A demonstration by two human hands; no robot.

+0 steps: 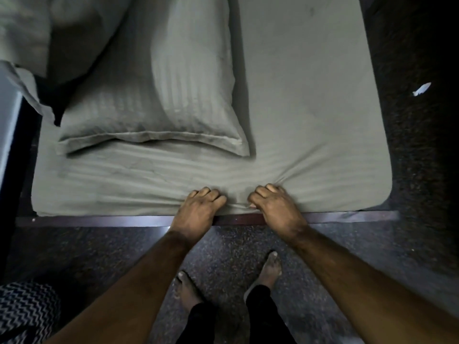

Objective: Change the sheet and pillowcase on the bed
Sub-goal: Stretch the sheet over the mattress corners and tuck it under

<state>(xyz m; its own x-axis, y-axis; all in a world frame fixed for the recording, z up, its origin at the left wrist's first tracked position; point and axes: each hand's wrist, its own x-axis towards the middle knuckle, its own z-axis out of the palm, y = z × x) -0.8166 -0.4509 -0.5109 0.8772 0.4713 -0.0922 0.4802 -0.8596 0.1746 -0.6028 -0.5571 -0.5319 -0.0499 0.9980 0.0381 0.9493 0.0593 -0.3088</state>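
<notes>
A grey-green striped sheet (310, 115) covers the mattress, drawn over its near edge. A pillow in a matching striped pillowcase (159, 95) lies on the left half, its flanged end toward me. My left hand (198, 209) grips the sheet at the mattress's near edge, fingers curled into the fabric. My right hand (275, 207) grips the same edge a short way to the right, and the sheet bunches into folds around its knuckles. Both hands sit just above the dark wooden bed rail (99, 220).
More pale bedding (22, 28) is heaped at the top left, one corner hanging over the bed's left side. Speckled dark floor (228, 247) surrounds the bed; my bare feet stand on it. A zigzag-patterned cloth (24, 311) lies bottom left. A white scrap (422, 89) lies on the floor at right.
</notes>
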